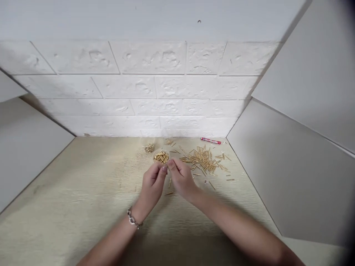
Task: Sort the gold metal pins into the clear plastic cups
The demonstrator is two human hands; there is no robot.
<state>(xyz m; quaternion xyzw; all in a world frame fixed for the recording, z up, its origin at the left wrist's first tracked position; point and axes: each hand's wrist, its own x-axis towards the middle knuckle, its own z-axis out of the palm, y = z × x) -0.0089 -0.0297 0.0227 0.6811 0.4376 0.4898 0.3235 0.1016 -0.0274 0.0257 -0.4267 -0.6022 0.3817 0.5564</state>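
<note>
My left hand (152, 183), with a chain bracelet (132, 218) at its wrist, is closed in a pinch over the middle of the table. Close against it, my right hand (182, 179) is closed as well, thumb and fingertips pressed together. Whatever lies between the fingertips is hidden or too small to name. Just beyond the hands is a round clear container (161, 157) filled with slim gold-coloured metal pieces. A loose heap of similar gold pieces (203, 158) spreads to the right. One gold piece (169, 193) lies singly below the hands.
Farther back stands a small clear container (149, 148) of little gold parts. Another small cluster of gold parts (168, 142) is near the wall. A red tube-shaped item (210, 140) lies by the white brick-pattern wall (172, 88). Pale panels (266, 155) enclose the sides.
</note>
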